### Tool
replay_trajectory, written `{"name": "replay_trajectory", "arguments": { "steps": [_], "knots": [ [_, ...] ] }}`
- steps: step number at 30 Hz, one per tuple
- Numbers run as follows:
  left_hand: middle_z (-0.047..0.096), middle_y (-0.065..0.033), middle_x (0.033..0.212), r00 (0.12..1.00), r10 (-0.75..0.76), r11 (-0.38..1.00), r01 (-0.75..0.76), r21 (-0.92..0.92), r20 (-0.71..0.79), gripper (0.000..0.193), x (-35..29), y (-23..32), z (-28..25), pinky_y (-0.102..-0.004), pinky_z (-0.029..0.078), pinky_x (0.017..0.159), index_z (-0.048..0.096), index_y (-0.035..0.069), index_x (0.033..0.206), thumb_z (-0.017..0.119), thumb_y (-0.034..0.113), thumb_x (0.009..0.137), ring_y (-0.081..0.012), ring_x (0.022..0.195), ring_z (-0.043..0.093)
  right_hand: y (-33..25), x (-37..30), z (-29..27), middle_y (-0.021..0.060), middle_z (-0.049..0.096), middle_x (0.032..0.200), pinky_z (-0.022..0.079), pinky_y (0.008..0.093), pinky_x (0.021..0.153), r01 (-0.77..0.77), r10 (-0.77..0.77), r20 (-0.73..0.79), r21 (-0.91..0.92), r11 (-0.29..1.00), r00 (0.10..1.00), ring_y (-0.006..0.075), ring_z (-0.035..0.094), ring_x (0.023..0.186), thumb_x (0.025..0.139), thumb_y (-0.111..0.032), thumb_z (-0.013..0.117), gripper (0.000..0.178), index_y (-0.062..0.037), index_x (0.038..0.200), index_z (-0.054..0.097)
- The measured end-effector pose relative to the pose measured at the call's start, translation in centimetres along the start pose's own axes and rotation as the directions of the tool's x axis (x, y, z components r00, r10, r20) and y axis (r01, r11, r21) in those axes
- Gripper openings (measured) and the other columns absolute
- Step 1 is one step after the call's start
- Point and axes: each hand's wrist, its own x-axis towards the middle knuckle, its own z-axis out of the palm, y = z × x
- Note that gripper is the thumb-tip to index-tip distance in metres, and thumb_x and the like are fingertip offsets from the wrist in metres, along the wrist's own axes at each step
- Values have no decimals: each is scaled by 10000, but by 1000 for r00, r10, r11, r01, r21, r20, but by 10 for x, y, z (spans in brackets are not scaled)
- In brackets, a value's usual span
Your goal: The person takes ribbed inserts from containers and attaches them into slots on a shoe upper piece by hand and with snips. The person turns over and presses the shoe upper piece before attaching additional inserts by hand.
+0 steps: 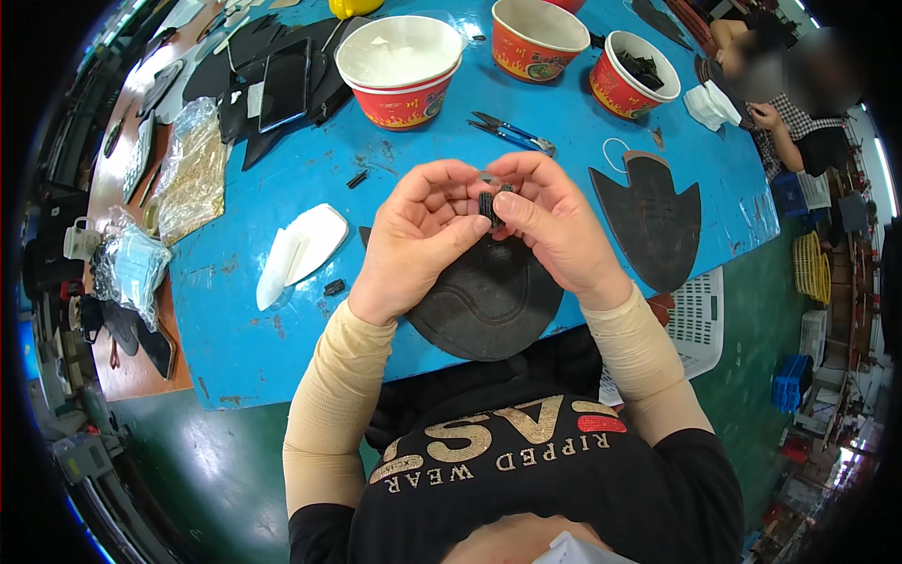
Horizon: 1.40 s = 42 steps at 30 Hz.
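Between the fingertips of my left hand and my right hand is a small black ribbed piece. Both hands are closed in a pinch and meet over the middle of the table's near side. Thumbs and curled fingers partly hide the piece, so its exact kind does not show. Directly beneath lies a dark shoe-upper panel with a curved stitched line, its far end covered by my hands. Two similar small black pieces rest to the left, one farther and one nearer.
A blue table carries paper tubs, blue-handled cutters, another dark upper panel and a folded white piece. Dark panels and a phone lie at far left. Another person sits at far right.
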Motion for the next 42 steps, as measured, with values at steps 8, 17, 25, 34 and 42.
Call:
{"name": "replay_trajectory", "arguments": {
  "steps": [8, 17, 25, 34, 42],
  "knots": [
    [491, -99, 1207, 963, 268, 859, -251, 447, 26, 341, 3, -8, 1, -258, 507, 843, 608, 17, 1099, 671, -90, 781, -164, 1003, 578, 2, 4, -7, 16, 597, 997, 483, 233, 766, 30, -32, 88, 21, 999, 996, 80, 562, 851, 909, -79, 602, 273, -26, 1172, 552],
    [642, -45, 915, 977, 33, 934, 45, 354, -212, 150, -6, -10, 5, -227, 474, 703, 602, 4, 1064, 562, 74, 938, -97, 785, 589, -114, 60, -137, 107, 607, 1129, 490, 298, 797, 333, -860, -104, -894, 301, 499, 198, 602, 934, 863, -115, 623, 201, -64, 1052, 668],
    [637, -60, 903, 965, 78, 923, 26, 384, -252, 113, -11, -5, -1, -209, 483, 691, 619, -12, 1014, 553, 34, 934, -83, 763, 589, -114, 109, -150, 84, 643, 1057, 463, 419, 821, 73, -780, 260, -961, -267, 569, 298, 573, 999, 796, -197, 668, 137, -112, 894, 713],
    [607, -107, 914, 980, 129, 829, -24, 559, -150, 166, -8, 2, -2, -257, 488, 711, 619, -41, 963, 473, 38, 952, -141, 764, 592, -108, 192, -105, 127, 692, 868, 539, 415, 713, 75, -93, 95, -976, -207, 991, 313, 672, 844, 730, -215, 706, 193, -80, 868, 708],
    [610, -111, 879, 982, 123, 814, -19, 581, -141, 161, -6, 4, -7, -272, 482, 715, 621, -40, 959, 487, 45, 932, -151, 760, 590, -102, 206, -99, 75, 696, 872, 534, 399, 727, 166, 83, 149, -952, -258, 985, 282, 671, 841, 698, -278, 727, 236, -137, 887, 727]
  ]
}}
